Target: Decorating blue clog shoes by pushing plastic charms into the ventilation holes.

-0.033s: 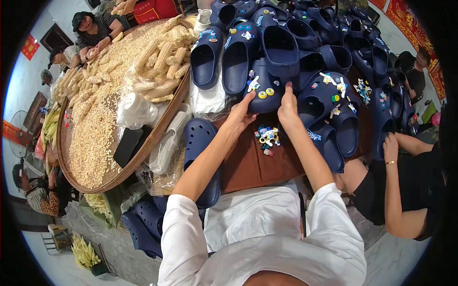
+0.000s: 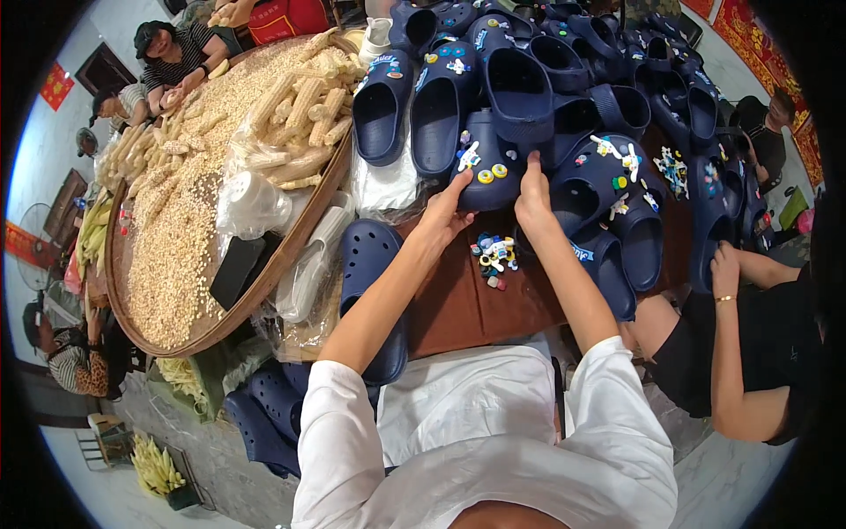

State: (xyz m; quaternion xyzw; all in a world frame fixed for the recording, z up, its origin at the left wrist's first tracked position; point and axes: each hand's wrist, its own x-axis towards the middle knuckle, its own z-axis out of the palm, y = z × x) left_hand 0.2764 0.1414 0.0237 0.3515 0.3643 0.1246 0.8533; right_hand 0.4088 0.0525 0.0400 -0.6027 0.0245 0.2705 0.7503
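Observation:
Both my hands grip a navy blue clog [image 2: 493,190] by its two sides, toe end facing me. My left hand [image 2: 445,212] is closed on its left side, and my right hand [image 2: 533,196] presses its right side with the thumb up. White, yellow and purple charms sit on the clog's toe. Another navy clog [image 2: 518,93] lies against its far end. Just below, on the brown table [image 2: 449,295], is a small heap of loose colourful charms [image 2: 495,254]. To the right of my right hand lies a decorated clog [image 2: 604,172].
Many navy clogs fill the table's far side. At left stands a large round tray [image 2: 330,194] of corn kernels and cobs. An undecorated clog [image 2: 370,256] lies by my left forearm. A co-worker's hand [image 2: 725,269] holds a clog [image 2: 709,212] at right. More charms [image 2: 672,172] lie there.
The clog in the co-worker's hand at right has shifted slightly. My hands and the clog between them have stayed in place.

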